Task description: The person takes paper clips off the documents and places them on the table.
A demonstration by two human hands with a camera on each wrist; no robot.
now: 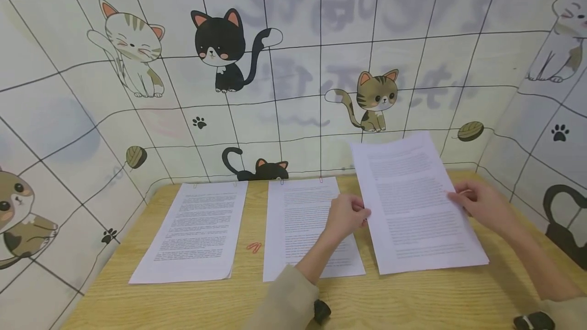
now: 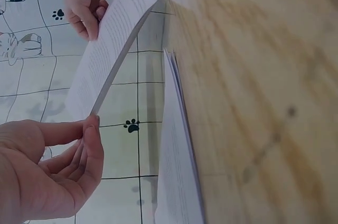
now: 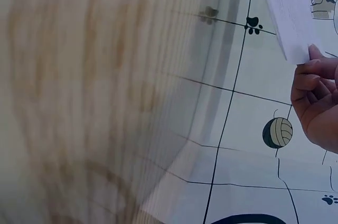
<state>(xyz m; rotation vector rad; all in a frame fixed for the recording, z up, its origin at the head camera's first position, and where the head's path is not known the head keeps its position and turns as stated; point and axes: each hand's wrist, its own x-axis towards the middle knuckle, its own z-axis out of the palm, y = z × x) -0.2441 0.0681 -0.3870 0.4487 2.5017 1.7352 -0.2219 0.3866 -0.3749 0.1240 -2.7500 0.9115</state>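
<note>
The head view looks from above and behind the fingers of the left hand and the right hand, forward and down, and it is the farthest. The left wrist view, near its own fingers and turned sideways, shares with the head view both hands and the papers between them. The right wrist view, also near and sideways, faces the wall beyond its fingers.

Words on the held papers: too tiny for me to read | middle papers: part hides behind the left hand and arm | right hand: cut off by the right wrist view's side | table: blurry there | purple wall writing: too fuzzy
</note>
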